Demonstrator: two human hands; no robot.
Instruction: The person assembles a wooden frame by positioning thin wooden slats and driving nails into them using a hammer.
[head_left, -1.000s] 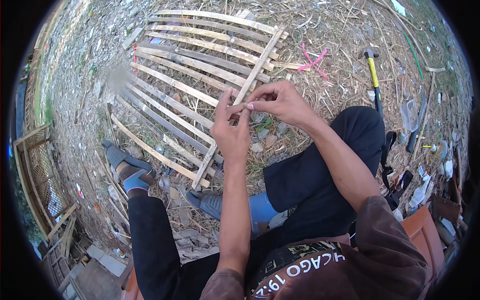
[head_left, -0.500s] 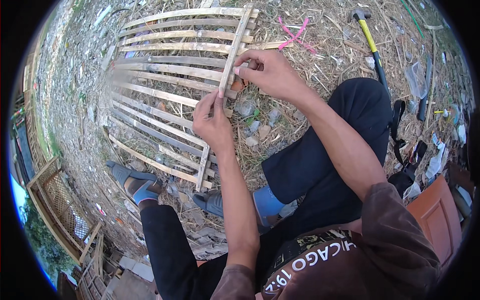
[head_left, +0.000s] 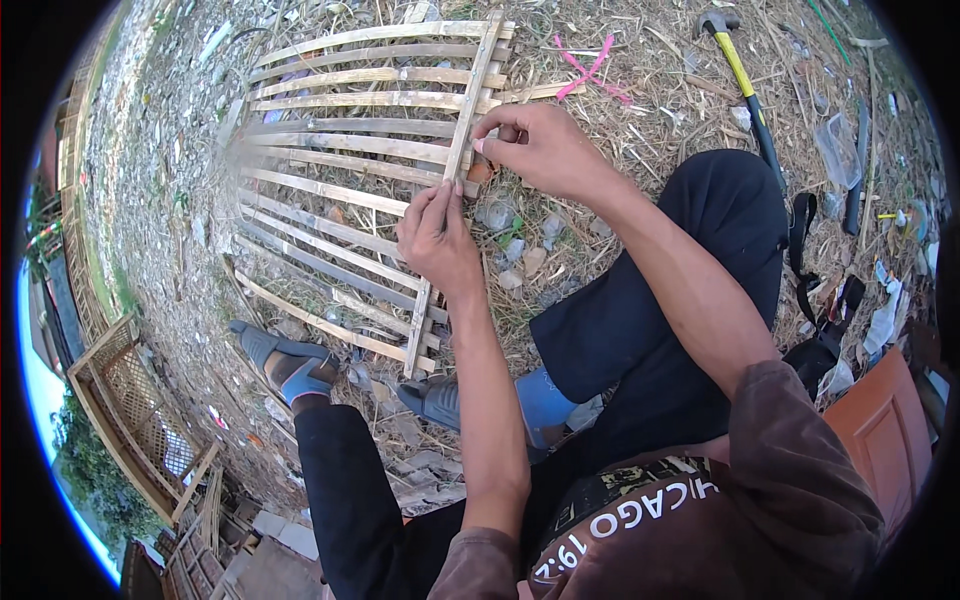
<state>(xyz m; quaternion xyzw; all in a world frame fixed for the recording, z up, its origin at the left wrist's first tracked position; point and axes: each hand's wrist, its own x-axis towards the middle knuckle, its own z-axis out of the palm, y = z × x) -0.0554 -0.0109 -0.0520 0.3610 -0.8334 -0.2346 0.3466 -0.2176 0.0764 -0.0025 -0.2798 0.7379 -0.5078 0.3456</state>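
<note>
A flat lattice panel of pale split-bamboo slats (head_left: pixel 330 190) lies on the straw-strewn ground (head_left: pixel 640 110), far and to the left of the seated person's knees. One upright cross strip of the same bamboo (head_left: pixel 455 165) runs over the slats from the far edge toward the near one.

The left hand (head_left: pixel 437 238) rests on this cross strip about halfway along it, fingers stretched out and pressed flat against the wood, thumb beside them; it grips nothing, only pushes down. The right hand (head_left: pixel 540 150) sits just to the right of the strip and farther out, its fingertips pinched together right at the strip's edge. Whether something small is held in that pinch cannot be told.

The panel spreads mostly to the left of both hands, while its near end reaches a foot in a blue-grey sandal (head_left: pixel 285 362). Well apart on the far right, a hammer with a yellow-and-black handle (head_left: pixel 745 85) lies in the straw, and a pink ribbon scrap (head_left: pixel 590 70) lies just beyond the right hand.
</note>
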